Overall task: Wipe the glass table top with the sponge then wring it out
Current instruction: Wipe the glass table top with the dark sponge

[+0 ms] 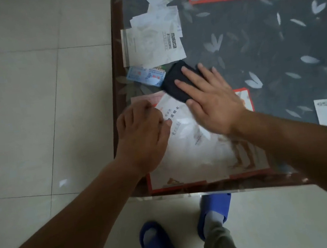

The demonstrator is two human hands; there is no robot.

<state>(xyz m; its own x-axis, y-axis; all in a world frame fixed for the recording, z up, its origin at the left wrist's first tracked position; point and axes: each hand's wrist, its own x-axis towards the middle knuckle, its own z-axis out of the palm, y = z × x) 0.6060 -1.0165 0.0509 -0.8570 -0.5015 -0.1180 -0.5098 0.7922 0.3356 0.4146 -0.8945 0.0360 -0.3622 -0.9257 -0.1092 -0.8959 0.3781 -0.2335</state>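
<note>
Sponge position relative to the working hand: the dark, flat, rounded-rectangular sponge (180, 81) lies on the glass table top (263, 52) at centre frame, directly under the fingers of the right hand (211, 100). That hand is spread flat, fingers extended and pressing down on the sponge rather than wrapped around it; the palm trails toward the lower right. The sponge's long axis runs from upper left to lower right of the frame, roughly across the line of the fingers. The left hand (145, 134) rests loosely curled on the glass just beside the table's left edge, near the sponge but apart from it, holding nothing visible. The right hand is therefore the nearer and the only one in contact.

Surface: clear glass over a dark leaf-patterned cloth, with white paper sheets (154, 41), a pale blue card (146, 77) and red-bordered posters (204, 160) lying beneath the glass, so the wiped face itself appears smooth and unobstructed. The wooden table frame (117, 67) borders it at left.

Room: pale floor tiles (30, 99) fill the left and bottom; blue slippers (158, 247) show at lower centre. Wiping appears under way; wringing is not yet done.
</note>
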